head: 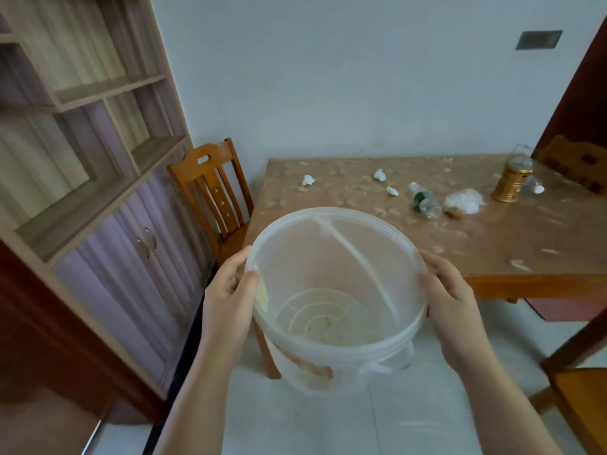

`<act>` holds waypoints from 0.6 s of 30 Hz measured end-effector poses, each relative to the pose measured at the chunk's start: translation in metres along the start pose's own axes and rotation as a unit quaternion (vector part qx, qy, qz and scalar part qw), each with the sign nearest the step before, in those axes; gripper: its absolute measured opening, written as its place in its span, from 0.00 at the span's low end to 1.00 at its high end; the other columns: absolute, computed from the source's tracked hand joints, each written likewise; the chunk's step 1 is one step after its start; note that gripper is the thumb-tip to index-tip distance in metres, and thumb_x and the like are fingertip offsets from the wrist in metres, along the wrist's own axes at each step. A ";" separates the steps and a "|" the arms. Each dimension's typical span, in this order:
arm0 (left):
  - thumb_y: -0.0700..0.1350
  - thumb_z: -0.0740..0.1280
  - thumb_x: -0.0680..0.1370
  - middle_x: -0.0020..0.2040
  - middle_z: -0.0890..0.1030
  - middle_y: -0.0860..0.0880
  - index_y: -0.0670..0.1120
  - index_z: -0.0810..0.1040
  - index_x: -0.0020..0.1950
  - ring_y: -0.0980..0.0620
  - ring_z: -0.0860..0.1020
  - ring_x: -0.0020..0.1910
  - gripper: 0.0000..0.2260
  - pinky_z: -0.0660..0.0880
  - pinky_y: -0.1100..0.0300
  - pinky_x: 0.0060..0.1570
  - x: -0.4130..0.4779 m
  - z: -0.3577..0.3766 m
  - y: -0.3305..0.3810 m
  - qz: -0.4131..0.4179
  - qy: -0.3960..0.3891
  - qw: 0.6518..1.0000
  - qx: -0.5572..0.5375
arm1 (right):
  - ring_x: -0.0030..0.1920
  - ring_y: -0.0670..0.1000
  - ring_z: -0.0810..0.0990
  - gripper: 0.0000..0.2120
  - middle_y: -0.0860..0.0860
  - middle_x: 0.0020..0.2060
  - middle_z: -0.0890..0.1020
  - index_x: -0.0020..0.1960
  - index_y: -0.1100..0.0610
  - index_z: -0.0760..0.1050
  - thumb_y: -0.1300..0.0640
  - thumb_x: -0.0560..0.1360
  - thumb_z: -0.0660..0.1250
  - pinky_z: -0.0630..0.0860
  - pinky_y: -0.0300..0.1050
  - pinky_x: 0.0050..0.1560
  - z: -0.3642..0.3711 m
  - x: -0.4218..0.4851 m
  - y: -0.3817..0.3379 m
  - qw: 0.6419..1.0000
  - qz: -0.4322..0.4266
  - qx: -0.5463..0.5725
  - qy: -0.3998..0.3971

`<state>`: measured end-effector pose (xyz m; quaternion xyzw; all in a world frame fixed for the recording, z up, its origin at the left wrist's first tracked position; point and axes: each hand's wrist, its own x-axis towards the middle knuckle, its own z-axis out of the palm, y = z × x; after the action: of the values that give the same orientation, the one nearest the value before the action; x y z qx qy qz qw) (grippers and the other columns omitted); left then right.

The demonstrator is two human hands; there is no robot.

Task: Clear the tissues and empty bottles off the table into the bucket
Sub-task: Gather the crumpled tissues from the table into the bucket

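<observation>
I hold a clear plastic bucket (335, 353) in the air in front of the table's near left corner. My left hand (226, 300) grips its left rim and my right hand (450, 300) grips its right rim. The bucket is empty, with its white handle lying across the inside. On the brown table (492, 244) lie several crumpled white tissues: one at the left (308, 180), two near the middle (379, 175) (392, 191) and one at the right (538, 189). An empty clear bottle (424, 200) lies on its side beside a crumpled plastic bag (464, 201).
A gold lantern (512, 182) stands on the table's far right. A wooden chair (213, 192) stands at the table's left end, another chair (581, 165) at the far right, and a third (578, 389) at the near right. A shelf cabinet (98, 192) fills the left wall.
</observation>
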<state>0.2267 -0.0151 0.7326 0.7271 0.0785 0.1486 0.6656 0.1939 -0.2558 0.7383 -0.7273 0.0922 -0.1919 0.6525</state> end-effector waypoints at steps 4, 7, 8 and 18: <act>0.41 0.63 0.74 0.58 0.79 0.57 0.60 0.78 0.57 0.55 0.77 0.55 0.17 0.76 0.49 0.56 0.040 0.048 0.005 -0.017 0.016 1.000 -0.016 | 0.37 0.33 0.77 0.12 0.39 0.43 0.79 0.52 0.42 0.74 0.58 0.75 0.60 0.71 0.37 0.34 -0.011 0.061 0.007 1.000 -0.014 0.008 -0.001; 0.41 0.63 0.73 0.59 0.79 0.57 0.59 0.78 0.57 0.56 0.78 0.54 0.17 0.76 0.50 0.54 0.063 0.073 0.003 -0.027 0.019 0.999 -0.026 | 0.37 0.34 0.78 0.11 0.39 0.43 0.79 0.51 0.41 0.73 0.56 0.75 0.60 0.72 0.29 0.29 -0.013 0.101 0.011 0.999 -0.014 0.021 -0.019; 0.41 0.63 0.73 0.59 0.79 0.57 0.59 0.79 0.56 0.56 0.78 0.55 0.17 0.76 0.50 0.55 0.070 0.078 0.002 -0.027 0.024 0.999 -0.028 | 0.36 0.35 0.78 0.11 0.41 0.44 0.79 0.51 0.41 0.73 0.56 0.75 0.60 0.72 0.29 0.28 -0.010 0.112 0.013 0.999 -0.011 0.021 -0.028; 0.43 0.64 0.73 0.55 0.81 0.58 0.63 0.78 0.55 0.55 0.79 0.53 0.17 0.77 0.50 0.52 0.162 0.073 -0.029 -0.043 0.061 0.997 -0.018 | 0.32 0.41 0.78 0.13 0.49 0.40 0.79 0.55 0.47 0.75 0.60 0.75 0.60 0.74 0.36 0.29 0.062 0.192 0.046 0.997 0.029 0.004 -0.072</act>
<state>0.4055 -0.0310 0.7169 0.7007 0.1469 0.1653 0.6783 0.3985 -0.2788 0.7184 -0.7333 0.0649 -0.1205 0.6660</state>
